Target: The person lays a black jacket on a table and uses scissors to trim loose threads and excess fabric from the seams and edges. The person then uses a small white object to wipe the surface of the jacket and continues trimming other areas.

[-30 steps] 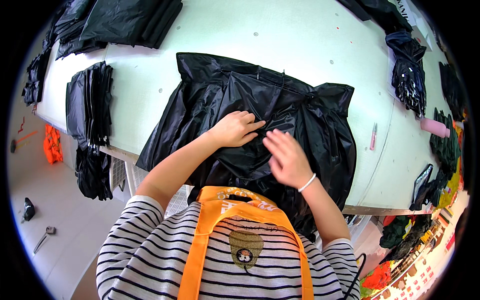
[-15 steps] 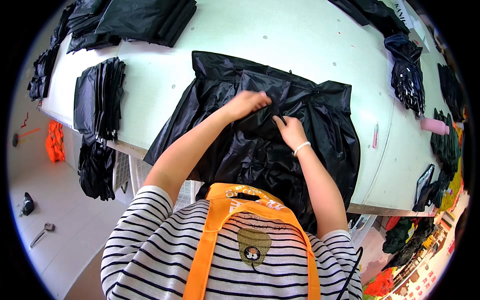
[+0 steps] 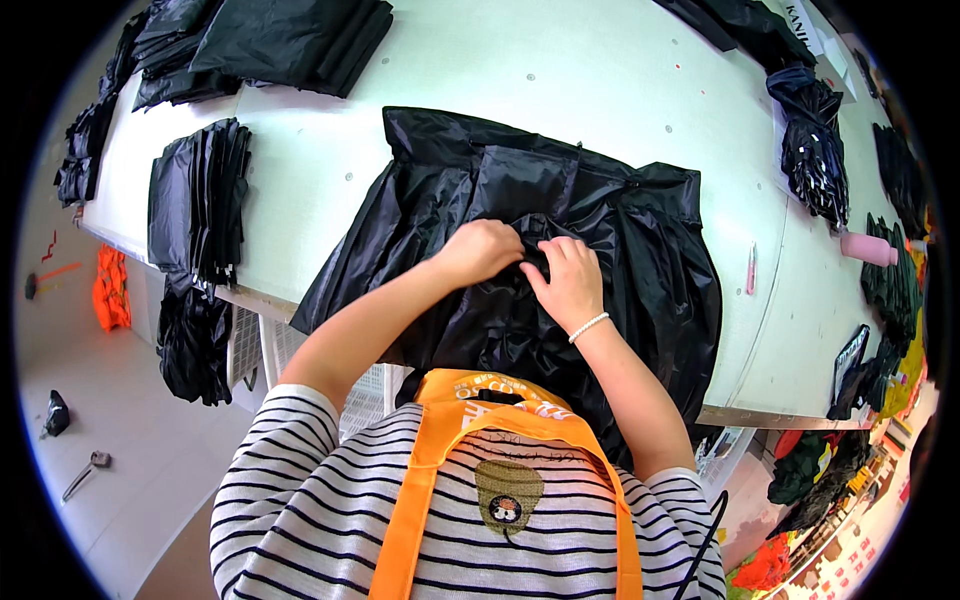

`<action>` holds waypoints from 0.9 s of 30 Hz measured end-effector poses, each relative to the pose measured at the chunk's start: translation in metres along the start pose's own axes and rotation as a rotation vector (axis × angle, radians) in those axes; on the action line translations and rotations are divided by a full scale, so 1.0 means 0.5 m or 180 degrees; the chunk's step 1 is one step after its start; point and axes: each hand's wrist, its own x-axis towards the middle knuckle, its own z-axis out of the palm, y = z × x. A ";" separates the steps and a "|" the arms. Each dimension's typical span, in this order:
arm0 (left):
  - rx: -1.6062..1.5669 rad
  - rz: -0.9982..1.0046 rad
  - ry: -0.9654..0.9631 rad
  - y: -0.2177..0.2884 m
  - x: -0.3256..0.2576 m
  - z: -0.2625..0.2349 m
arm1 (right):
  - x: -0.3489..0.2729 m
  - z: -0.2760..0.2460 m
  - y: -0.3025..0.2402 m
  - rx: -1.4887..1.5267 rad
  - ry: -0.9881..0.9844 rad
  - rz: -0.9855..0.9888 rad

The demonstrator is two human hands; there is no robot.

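A shiny black thin-fabric garment [image 3: 640, 270] lies spread and wrinkled on the table in front of me, its near part hanging over the edge toward my lap. A flat, pocket-like panel [image 3: 525, 178] shows near its far side. My left hand [image 3: 480, 252] rests at the garment's middle, fingers curled and closed on a fold of the cloth. Close beside it, my right hand [image 3: 568, 285], with a white bead bracelet at the wrist, pinches the same bunched area between thumb and fingers. The fingertips partly hide the cloth between the hands.
The pale table [image 3: 600, 70] carries a folded black stack [image 3: 290, 45] at the far left and another black pile [image 3: 195, 200] at the left edge. Toward the right are a bundle of dark pieces [image 3: 812, 150], a pink bottle [image 3: 868, 249] and a small pink-and-white tool [image 3: 751, 268].
My left hand has come down and nearer, from above the panel's lower part onto the fold. My right hand has shifted slightly nearer and turned, its fingers now pointing toward the left hand.
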 end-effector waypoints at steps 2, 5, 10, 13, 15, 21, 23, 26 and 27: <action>-0.0999 -0.0706 -0.0094 -0.027 0.017 -0.004 | -0.013 0.029 0.022 0.0292 -0.0044 0.0183; -0.1452 -0.1439 -0.0358 -0.021 0.053 -0.035 | 0.022 0.033 0.053 0.0766 -0.0335 0.0859; 0.0701 0.0475 0.0349 0.036 0.017 -0.018 | 0.084 0.041 0.093 0.1205 -0.0985 0.1461; 0.0517 0.0183 0.0306 0.035 0.006 0.011 | 0.086 0.029 0.067 0.0811 -0.1010 0.1493; 0.0319 0.0042 0.0413 0.020 0.009 0.017 | 0.072 0.015 0.042 -0.0252 -0.0045 0.0137; -0.1215 -0.1129 -0.0328 -0.035 0.079 -0.023 | 0.039 0.027 0.060 0.0167 -0.0225 0.0127; -0.1512 -0.1510 -0.0563 -0.034 0.108 -0.043 | 0.062 0.030 0.088 0.0465 -0.0435 0.0389; 0.0065 -0.0050 0.0365 0.010 0.089 -0.033 | 0.099 0.020 0.108 0.1493 -0.0940 0.1422; 0.0313 0.0365 0.0382 0.028 0.081 -0.034 | 0.107 0.022 0.113 0.1398 -0.0996 0.1416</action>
